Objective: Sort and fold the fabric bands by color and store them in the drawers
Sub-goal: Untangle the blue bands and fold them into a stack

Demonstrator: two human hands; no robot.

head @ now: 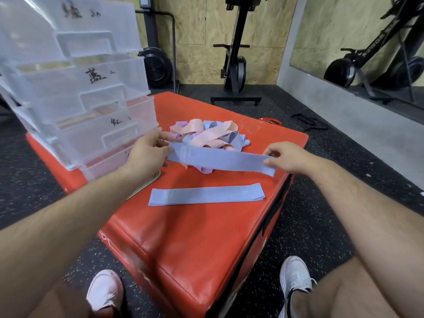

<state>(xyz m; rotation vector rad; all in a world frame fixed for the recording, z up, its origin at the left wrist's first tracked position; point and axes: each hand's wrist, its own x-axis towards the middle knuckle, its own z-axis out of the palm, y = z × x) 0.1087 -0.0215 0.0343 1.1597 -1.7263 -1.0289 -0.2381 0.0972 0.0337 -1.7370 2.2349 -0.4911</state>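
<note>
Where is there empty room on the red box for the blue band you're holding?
The biggest bare patch on the red box lies between the flat blue band and the near edge. A smaller strip lies behind the tangled pile, toward the far edge. It is crowded by the drawers on the left and around the pile and the held blue band.

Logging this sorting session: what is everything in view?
box: one, red, on dark floor
drawer unit: one, clear, box's left side
band pile: several, peach, lilac, blue, far part of box
held band: one, blue, lifted in front of the pile
flat band: one, blue, on box, nearer the person
exercise machines: two, black, at the back
shoes: two, white, bottom edge
left hand: grips held band's left end
right hand: pinches its right end
</note>
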